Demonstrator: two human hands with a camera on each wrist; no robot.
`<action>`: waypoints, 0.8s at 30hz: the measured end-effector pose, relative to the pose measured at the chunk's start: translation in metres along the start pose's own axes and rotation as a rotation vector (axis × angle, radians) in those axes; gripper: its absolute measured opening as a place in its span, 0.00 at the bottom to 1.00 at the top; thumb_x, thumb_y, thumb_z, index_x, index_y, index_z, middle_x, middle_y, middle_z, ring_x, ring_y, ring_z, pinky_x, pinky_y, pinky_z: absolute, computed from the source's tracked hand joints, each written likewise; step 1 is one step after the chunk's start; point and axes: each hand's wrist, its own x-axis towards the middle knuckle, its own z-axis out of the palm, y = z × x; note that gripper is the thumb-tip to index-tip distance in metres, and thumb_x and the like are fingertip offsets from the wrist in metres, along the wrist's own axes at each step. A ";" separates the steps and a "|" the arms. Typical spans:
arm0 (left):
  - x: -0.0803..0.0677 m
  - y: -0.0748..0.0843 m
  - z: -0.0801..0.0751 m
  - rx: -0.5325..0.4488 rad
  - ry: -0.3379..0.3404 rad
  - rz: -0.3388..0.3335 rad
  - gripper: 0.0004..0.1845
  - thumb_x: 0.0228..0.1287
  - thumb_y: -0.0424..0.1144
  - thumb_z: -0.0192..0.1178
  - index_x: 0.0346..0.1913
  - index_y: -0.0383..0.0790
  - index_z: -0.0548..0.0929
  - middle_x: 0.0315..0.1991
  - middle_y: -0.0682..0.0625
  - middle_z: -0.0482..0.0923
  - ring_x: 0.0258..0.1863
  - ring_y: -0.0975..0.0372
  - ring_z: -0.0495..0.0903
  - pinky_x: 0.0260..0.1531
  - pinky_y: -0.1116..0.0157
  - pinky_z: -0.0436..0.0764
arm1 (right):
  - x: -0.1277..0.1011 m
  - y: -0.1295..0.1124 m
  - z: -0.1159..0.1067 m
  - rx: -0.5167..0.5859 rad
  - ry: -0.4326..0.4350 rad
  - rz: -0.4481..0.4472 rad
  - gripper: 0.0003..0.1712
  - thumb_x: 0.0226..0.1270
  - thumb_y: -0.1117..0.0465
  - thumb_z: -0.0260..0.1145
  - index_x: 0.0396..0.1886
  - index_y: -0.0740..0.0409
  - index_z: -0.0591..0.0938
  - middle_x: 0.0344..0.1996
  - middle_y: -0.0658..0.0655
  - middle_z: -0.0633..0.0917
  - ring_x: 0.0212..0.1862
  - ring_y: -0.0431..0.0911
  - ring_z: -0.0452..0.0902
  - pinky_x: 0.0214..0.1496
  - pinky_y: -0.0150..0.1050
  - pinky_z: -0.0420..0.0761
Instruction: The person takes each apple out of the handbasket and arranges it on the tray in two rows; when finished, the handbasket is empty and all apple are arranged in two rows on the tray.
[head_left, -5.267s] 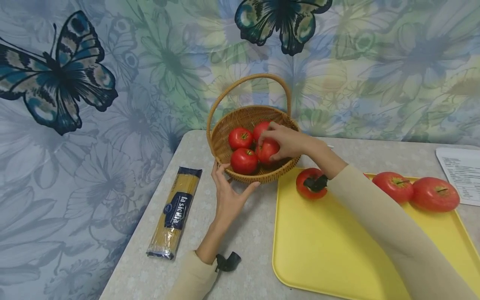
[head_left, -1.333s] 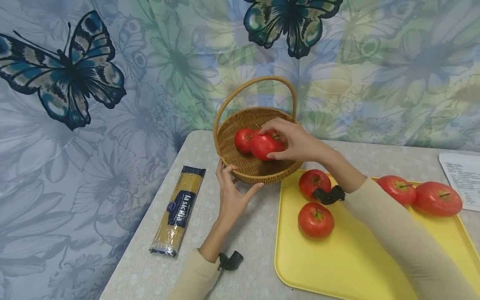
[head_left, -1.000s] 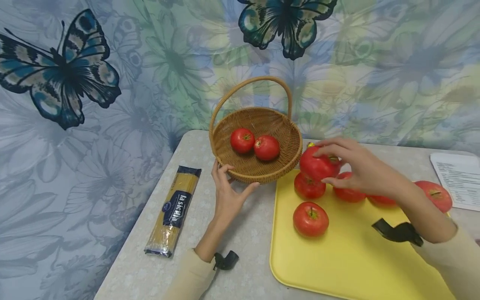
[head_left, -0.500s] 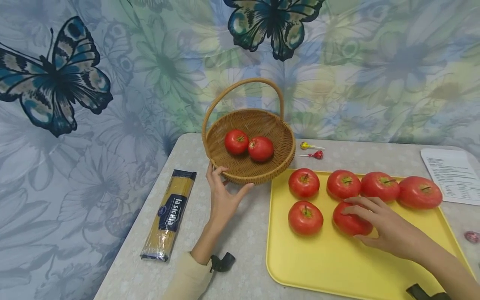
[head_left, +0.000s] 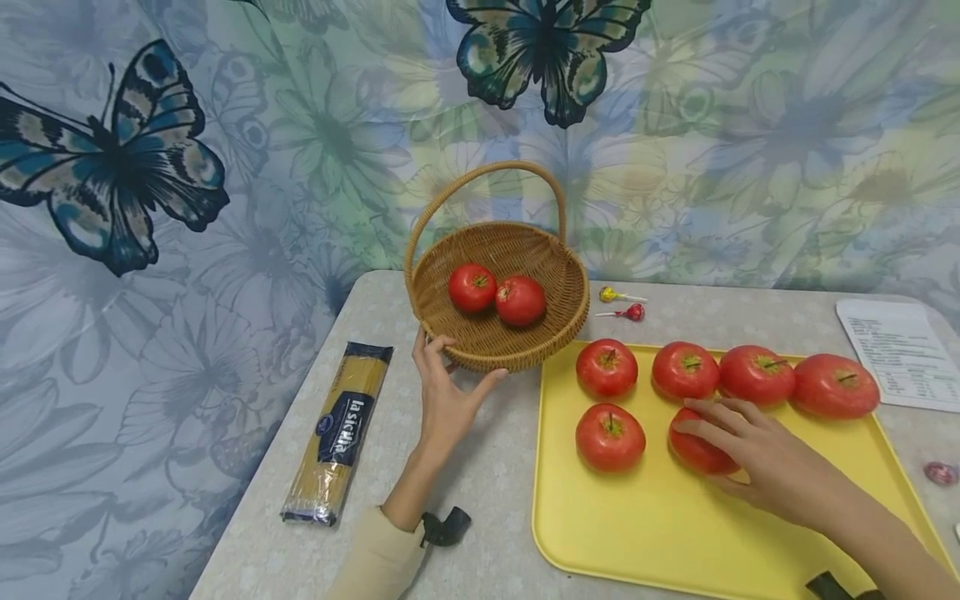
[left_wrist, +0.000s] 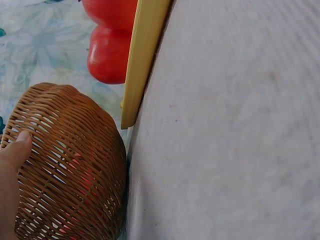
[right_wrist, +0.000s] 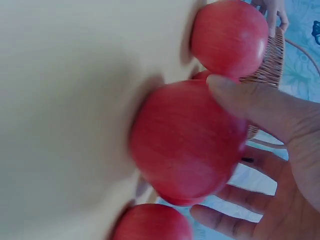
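— Red tomato (head_left: 697,448) on the yellow tray (head_left: 645,533): who has it?

— A person's right hand (head_left: 757,454). It rests over the tomato in the tray's near row, thumb on one side, fingers (head_left: 712,412) loosely spread round the other. The tomato sits on the tray, just right of another (head_left: 610,436).

— And the far row?

— Four more tomatoes (head_left: 686,369) lined up left to right, well clear of the hand.

— The left hand (head_left: 446,400)?

— On the near rim of the wicker basket (head_left: 487,342), thumb and fingers curled against the weave. Two tomatoes (head_left: 497,294) lie inside, touching. The basket stands just left of the tray's far corner.

— Anything else on the tabletop (head_left: 480,483)?

— A pasta packet (head_left: 339,431) at the left, two lollipops (head_left: 622,303) right of the basket, a printed sheet (head_left: 896,350) at the far right.
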 end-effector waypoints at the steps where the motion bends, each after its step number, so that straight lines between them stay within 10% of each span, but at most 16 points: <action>1: 0.000 0.000 0.000 0.001 -0.001 0.001 0.42 0.49 0.53 0.75 0.58 0.42 0.60 0.77 0.39 0.36 0.75 0.43 0.51 0.57 0.51 0.78 | 0.003 -0.001 -0.003 0.003 0.001 0.004 0.38 0.49 0.44 0.79 0.61 0.44 0.77 0.60 0.56 0.77 0.59 0.57 0.70 0.49 0.55 0.81; 12: 0.001 -0.001 0.000 0.007 0.006 0.007 0.42 0.49 0.54 0.75 0.57 0.43 0.60 0.77 0.38 0.36 0.74 0.43 0.53 0.55 0.53 0.79 | 0.116 -0.016 -0.036 0.185 0.028 -0.127 0.38 0.53 0.55 0.78 0.65 0.45 0.74 0.69 0.56 0.69 0.66 0.55 0.68 0.55 0.56 0.79; 18: 0.003 -0.002 -0.001 -0.001 0.010 0.018 0.41 0.50 0.53 0.75 0.57 0.41 0.60 0.76 0.37 0.36 0.74 0.42 0.53 0.55 0.51 0.79 | 0.221 -0.017 -0.019 0.361 -0.010 -0.194 0.33 0.61 0.54 0.73 0.65 0.49 0.73 0.72 0.58 0.64 0.68 0.55 0.66 0.62 0.52 0.75; 24: 0.000 -0.002 0.003 -0.017 0.002 0.021 0.40 0.50 0.52 0.75 0.57 0.41 0.61 0.77 0.39 0.35 0.75 0.42 0.50 0.56 0.50 0.79 | 0.293 -0.010 0.015 0.464 -0.137 -0.050 0.33 0.64 0.53 0.71 0.66 0.52 0.72 0.69 0.60 0.65 0.69 0.56 0.64 0.67 0.53 0.70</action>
